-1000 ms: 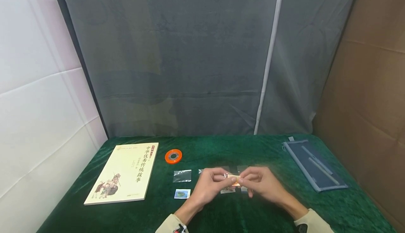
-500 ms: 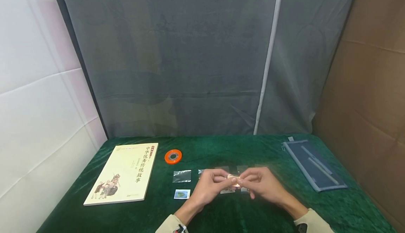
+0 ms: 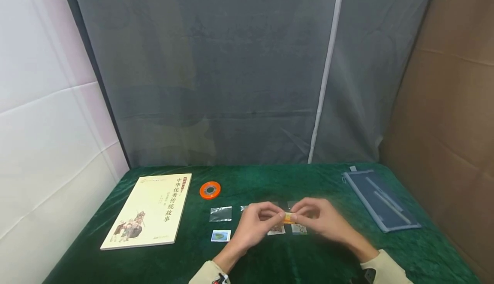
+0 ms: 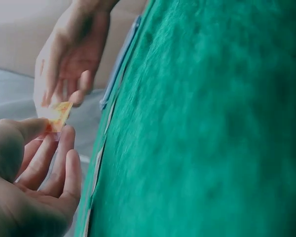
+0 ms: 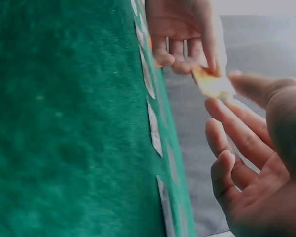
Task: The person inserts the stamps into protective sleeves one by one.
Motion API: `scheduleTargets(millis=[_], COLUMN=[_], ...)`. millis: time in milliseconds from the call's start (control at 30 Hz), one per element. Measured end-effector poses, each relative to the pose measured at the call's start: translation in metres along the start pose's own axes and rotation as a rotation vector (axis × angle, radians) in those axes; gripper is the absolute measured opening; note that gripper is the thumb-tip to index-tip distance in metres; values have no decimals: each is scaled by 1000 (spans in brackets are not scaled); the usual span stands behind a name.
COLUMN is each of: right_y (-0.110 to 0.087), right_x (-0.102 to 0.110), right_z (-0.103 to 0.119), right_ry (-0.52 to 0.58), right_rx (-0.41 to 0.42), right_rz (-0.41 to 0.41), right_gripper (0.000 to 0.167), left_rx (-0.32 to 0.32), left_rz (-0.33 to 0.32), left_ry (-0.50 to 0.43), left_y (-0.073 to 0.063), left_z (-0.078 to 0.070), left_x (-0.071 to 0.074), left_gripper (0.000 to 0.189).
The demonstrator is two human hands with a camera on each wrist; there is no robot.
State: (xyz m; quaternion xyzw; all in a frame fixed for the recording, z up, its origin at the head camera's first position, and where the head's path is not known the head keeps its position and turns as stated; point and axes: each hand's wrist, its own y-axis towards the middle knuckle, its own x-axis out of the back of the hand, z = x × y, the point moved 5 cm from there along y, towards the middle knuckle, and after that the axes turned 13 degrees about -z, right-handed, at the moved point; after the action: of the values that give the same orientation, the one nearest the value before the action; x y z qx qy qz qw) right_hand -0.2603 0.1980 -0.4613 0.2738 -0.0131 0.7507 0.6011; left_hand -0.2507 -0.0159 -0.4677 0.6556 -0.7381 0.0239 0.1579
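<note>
Between both hands, raised over the green cloth, is a small orange-yellow stamp-like paper. My left hand pinches its left end between thumb and fingertips; a clear plastic edge shows there in the left wrist view. At the opposite end, the thumb and fingertips of my right hand close on the piece, the other fingers loosely bent. Below the hands lie two small picture stamps, one reddish and one pale. Clear sleeves behind them are partly hidden by the hands, among them a sleeve.
Left of the hands lie a clear sleeve and a stamp with a green island picture. An orange ring-shaped roll sits farther back. A cream book lies at left, a blue zip pouch with slim items inside at right.
Both hands have risen slightly, and the held piece has tilted, showing its orange face again after looking pale. The stamps beneath show more fully.
</note>
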Motion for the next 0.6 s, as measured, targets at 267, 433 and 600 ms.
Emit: scheduleTargets(millis=[267, 433, 600], right_y=[-5, -16, -28], right_x=[37, 68, 94], right_z=[-1, -14, -27], right_ry=[-153, -190, -212], right_rx=[-4, -4, -20], right_rz=[-28, -14, 10], right_gripper=[9, 8, 7], left_rx=[-45, -58, -50], left_rz=[17, 46, 74], left_ry=[0, 23, 93], left_y=[9, 18, 24], left_z=[-15, -23, -28], left_x=[-43, -77, -106], left_gripper=[18, 15, 9])
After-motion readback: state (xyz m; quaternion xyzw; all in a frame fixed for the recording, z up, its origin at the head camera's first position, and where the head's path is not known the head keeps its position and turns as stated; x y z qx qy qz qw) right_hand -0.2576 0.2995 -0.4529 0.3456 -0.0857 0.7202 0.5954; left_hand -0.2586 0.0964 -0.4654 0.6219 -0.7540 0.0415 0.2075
